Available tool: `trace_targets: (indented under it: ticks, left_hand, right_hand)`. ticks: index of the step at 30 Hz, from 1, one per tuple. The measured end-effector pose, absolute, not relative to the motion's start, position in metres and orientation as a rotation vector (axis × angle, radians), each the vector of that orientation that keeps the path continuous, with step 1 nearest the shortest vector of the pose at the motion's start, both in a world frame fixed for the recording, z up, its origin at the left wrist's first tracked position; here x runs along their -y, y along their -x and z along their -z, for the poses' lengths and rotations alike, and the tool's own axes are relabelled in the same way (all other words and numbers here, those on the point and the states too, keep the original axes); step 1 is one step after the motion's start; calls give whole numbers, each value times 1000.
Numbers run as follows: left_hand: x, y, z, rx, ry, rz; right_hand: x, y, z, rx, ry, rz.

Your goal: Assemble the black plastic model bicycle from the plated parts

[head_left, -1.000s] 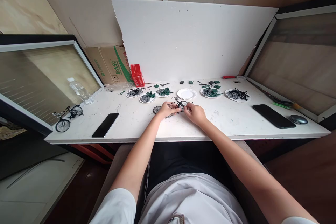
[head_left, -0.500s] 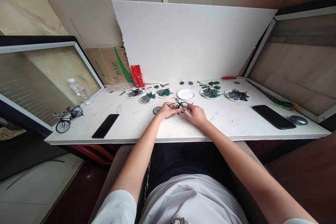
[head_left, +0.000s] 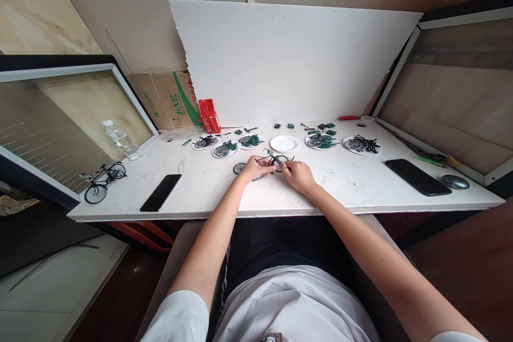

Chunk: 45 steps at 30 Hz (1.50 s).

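Note:
Between my hands, just above the white table (head_left: 216, 192), is a black model bicycle (head_left: 279, 161), partly assembled, one spoked wheel showing. My left hand (head_left: 256, 168) is closed around its frame from the left. My right hand (head_left: 297, 173) pinches at the wheel's right side; whether a small part sits between those fingertips is hidden. A loose spoked wheel (head_left: 239, 168) lies beside my left hand, and other small parts are half covered beneath it. Beyond my hands stands a bare white paper plate (head_left: 285, 144).
Plates of black and green bicycle parts (head_left: 225, 149) line the back, with another black plate (head_left: 363, 145) at right. A finished model bicycle (head_left: 103, 181) and a phone (head_left: 161, 193) are at left. A black phone (head_left: 418, 177) and a round grey object (head_left: 456, 182) lie right.
My right hand's fingers have shifted slightly at the wheel, and more of the wheel's spokes show. My left hand keeps its hold on the bicycle.

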<state>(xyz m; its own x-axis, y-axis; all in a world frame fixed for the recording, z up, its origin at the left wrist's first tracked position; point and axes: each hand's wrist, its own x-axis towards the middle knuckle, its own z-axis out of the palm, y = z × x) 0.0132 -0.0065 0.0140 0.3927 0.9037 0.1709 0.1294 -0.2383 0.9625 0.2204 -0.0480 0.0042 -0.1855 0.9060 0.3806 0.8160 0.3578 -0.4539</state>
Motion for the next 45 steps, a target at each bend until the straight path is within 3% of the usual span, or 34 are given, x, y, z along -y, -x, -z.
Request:
trace_targets:
  ticks: [45]
  left_hand:
    - [8,-13,-17,-964,-1649,-946]
  right_hand:
    - [50,-221,-7,2014,1526,-209]
